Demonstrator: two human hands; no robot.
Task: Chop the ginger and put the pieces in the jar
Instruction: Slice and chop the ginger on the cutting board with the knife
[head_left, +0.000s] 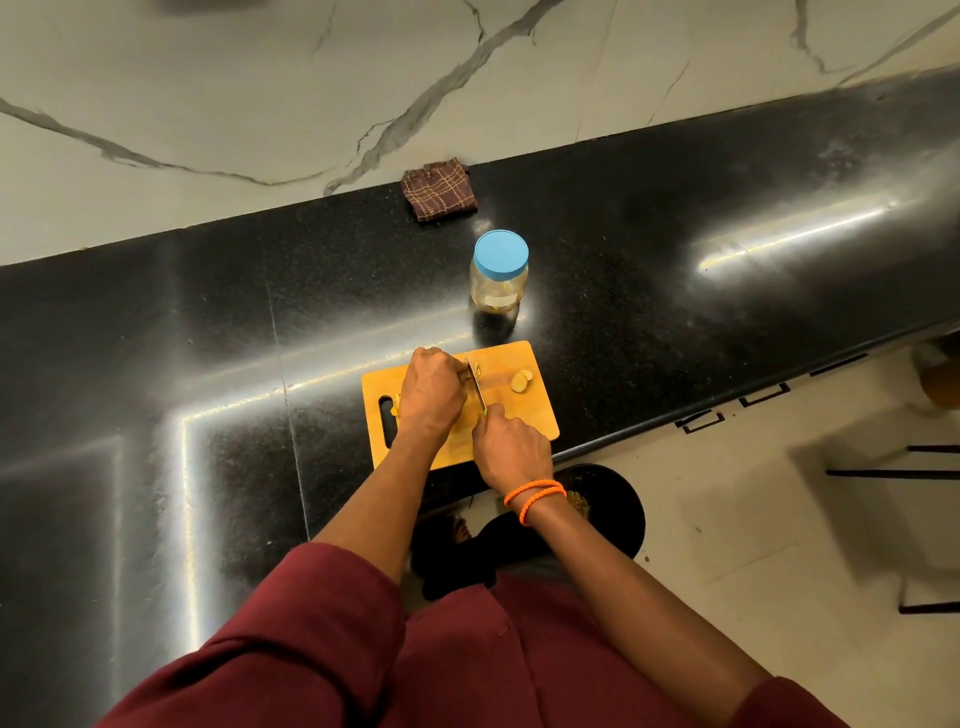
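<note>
Right hand (511, 447) (curled) round slim knife (476, 385)

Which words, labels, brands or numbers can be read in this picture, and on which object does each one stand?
No text can be read.
The jar carries a small pale label on its side, too small and blurred to read.
The blue lid, cutting board, knife and folded cloth show no writing.

One wide-angle view from the person's head looks forward and steeply down, close above the cutting board (524, 415) at the black desk (208, 322) edge, taking in marble wall (260, 93) beyond and floor (779, 519) right.
</note>
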